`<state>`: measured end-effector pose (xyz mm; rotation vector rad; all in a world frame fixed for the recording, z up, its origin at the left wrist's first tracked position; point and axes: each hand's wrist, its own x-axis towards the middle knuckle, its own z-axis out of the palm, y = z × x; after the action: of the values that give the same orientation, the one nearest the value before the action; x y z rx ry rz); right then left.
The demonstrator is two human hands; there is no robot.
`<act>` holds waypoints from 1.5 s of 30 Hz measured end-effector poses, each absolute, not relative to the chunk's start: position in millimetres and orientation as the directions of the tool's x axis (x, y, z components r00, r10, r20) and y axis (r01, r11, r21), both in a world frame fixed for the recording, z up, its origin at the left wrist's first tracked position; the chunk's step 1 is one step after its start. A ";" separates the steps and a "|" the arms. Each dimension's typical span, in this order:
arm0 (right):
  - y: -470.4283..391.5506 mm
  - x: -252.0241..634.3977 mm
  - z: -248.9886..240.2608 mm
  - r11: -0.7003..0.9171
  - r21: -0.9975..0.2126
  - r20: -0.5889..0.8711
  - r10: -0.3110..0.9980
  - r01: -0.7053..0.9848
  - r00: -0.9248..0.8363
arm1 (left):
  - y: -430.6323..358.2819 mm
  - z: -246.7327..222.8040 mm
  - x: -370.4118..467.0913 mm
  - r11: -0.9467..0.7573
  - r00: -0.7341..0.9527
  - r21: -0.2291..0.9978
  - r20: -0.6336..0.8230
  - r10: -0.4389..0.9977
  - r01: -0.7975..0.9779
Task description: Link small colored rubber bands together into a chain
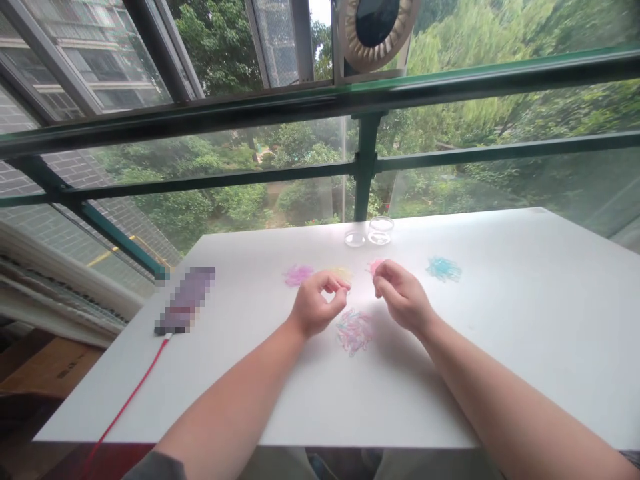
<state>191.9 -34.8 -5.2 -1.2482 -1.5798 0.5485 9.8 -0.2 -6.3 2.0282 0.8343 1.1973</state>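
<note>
Five band piles (354, 331), two dishes (381, 230)

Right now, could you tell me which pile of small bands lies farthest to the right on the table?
The blue pile. It lies alone, right of the right hand; the others are purple, yellow, pink and mixed.

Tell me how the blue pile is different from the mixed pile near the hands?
The blue pile is one colour; the mixed pile blends pink, blue and yellow. The blue pile lies far to the right, away from both hands; the mixed pile sits between the left hand and right hand. Both are small loops on the white table.
</note>
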 end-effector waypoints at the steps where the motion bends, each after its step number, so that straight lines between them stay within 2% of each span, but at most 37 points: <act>1: -34.4 194.0 -4.6 0.360 -0.832 0.425 0.903 0.423 0.067 | 0.2 -6.7 9.6 -0.592 0.376 0.780 0.497 0.782 0.202; 4: -35.3 196.0 -1.7 0.360 -0.845 0.408 0.912 0.396 0.042 | 0.4 -7.4 9.7 -0.588 0.367 0.785 0.498 0.786 0.195; 10: -43.3 180.9 2.5 0.395 -0.827 0.322 0.916 0.401 -0.237 | 0.3 -8.0 9.6 -0.609 0.411 0.774 0.506 0.758 0.171; 20: -39.5 178.5 -4.6 0.278 -0.898 0.237 0.959 0.342 -0.158 | 0.6 -8.8 9.1 -0.644 0.477 0.752 0.518 0.710 0.141; 33: -40.0 182.9 -2.6 0.347 -0.858 0.304 0.937 0.378 -0.169 | 1.7 -8.8 8.7 -0.667 0.492 0.730 0.530 0.690 0.148; 45: -39.2 184.3 -2.7 0.385 -0.875 0.354 0.922 0.293 -0.155 | 2.3 -9.3 8.5 -0.649 0.489 0.747 0.516 0.703 0.146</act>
<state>184.3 -39.2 -2.7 -1.0865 -1.6725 0.8108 8.5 2.3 -9.3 2.0973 0.6963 1.1284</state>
